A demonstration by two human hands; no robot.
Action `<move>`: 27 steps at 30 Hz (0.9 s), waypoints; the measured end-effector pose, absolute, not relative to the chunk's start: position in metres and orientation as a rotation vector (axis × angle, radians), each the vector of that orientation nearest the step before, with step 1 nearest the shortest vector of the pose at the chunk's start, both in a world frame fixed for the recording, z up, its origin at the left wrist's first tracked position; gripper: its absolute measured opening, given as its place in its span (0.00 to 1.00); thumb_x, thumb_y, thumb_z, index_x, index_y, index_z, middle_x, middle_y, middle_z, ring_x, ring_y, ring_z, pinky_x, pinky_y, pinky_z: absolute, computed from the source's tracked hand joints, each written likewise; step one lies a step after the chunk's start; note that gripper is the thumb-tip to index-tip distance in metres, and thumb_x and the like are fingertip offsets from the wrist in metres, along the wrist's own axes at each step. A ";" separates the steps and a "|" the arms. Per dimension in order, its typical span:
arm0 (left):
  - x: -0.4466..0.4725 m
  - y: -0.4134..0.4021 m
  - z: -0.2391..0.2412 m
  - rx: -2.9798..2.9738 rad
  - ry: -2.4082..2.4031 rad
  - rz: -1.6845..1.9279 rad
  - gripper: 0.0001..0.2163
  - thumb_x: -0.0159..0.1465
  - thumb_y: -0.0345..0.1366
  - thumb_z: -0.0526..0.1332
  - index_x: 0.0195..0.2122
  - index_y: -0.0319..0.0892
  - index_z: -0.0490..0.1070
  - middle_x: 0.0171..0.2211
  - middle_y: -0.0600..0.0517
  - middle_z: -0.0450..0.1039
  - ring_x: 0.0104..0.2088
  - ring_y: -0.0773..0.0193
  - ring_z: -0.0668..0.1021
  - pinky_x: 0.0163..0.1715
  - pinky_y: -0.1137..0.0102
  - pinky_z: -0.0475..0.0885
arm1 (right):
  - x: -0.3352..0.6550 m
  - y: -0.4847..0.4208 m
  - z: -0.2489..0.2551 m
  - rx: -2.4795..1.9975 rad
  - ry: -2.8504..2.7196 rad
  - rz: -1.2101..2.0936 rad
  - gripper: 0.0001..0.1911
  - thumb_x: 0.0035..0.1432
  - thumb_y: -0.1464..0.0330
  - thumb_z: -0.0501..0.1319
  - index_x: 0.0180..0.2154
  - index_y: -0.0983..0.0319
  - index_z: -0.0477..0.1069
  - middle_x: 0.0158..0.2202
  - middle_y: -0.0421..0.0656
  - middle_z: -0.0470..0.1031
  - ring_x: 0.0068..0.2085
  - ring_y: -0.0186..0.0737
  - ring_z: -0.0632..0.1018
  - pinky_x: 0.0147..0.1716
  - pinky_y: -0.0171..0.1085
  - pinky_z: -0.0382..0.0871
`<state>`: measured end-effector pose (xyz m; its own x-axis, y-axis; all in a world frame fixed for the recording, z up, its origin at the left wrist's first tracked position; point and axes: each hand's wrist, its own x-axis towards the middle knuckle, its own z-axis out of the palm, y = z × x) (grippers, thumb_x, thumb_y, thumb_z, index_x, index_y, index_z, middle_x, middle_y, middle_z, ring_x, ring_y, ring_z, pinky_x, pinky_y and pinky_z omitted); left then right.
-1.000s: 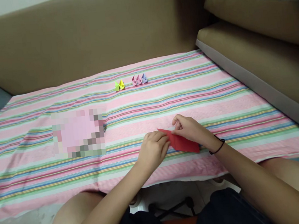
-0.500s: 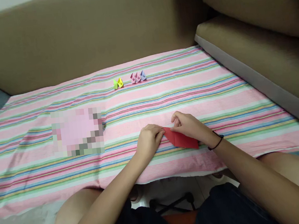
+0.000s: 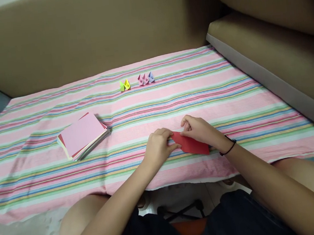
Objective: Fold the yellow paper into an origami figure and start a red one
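A folded sheet of red paper [image 3: 195, 146] lies on the striped cloth between my hands. My left hand [image 3: 159, 142] grips its left corner, with the thumb stretched along the lower left edge. At the paper's upper edge, my right hand [image 3: 196, 128] is closed, thumb and curled fingers pinching it. A dark band circles the right wrist. Part of the paper's upper side is hidden behind the right hand.
Left of my hands lies a stack of coloured paper [image 3: 84, 134], pink on top. Farther back stand small yellow folded papers [image 3: 126, 85] and pink and lilac folded papers [image 3: 145, 79]. Brown cushions [image 3: 268, 57] border the striped cloth [image 3: 135, 176] on the right.
My left thumb has moved down and right, away from the left fingers, along the red paper's lower left edge. The right hand has barely moved.
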<state>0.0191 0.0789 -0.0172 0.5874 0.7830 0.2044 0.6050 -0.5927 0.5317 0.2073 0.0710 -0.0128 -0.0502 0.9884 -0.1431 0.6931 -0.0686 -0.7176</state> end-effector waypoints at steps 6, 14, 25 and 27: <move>0.021 0.071 -0.010 2.504 1.154 0.444 0.26 0.50 0.52 0.68 0.44 0.40 0.70 0.44 0.44 0.74 0.42 0.50 0.75 0.40 0.58 0.70 | 0.207 0.071 -0.013 -1.793 -1.782 0.904 0.12 0.49 0.75 0.61 0.33 0.58 0.60 0.23 0.35 0.72 0.29 0.37 0.75 0.28 0.34 0.61; 0.017 0.091 -0.021 2.386 0.984 0.639 0.10 0.67 0.34 0.53 0.36 0.42 0.74 0.38 0.49 0.76 0.41 0.60 0.75 0.44 0.65 0.68 | 0.207 0.070 -0.012 -1.800 -1.778 0.906 0.11 0.49 0.74 0.61 0.32 0.58 0.60 0.24 0.35 0.72 0.29 0.37 0.74 0.27 0.34 0.61; 0.018 0.091 -0.025 2.426 1.003 0.622 0.06 0.59 0.32 0.63 0.39 0.43 0.72 0.40 0.50 0.75 0.42 0.57 0.74 0.44 0.63 0.68 | 0.207 0.070 -0.012 -1.797 -1.780 0.906 0.12 0.49 0.75 0.62 0.32 0.58 0.60 0.24 0.35 0.71 0.29 0.37 0.74 0.28 0.33 0.61; 0.017 0.089 -0.023 2.426 1.025 0.597 0.10 0.57 0.34 0.66 0.40 0.43 0.71 0.40 0.49 0.75 0.42 0.56 0.73 0.43 0.62 0.68 | 0.207 0.070 -0.011 -1.798 -1.775 0.911 0.12 0.49 0.75 0.62 0.32 0.58 0.60 0.23 0.35 0.71 0.29 0.37 0.74 0.27 0.33 0.61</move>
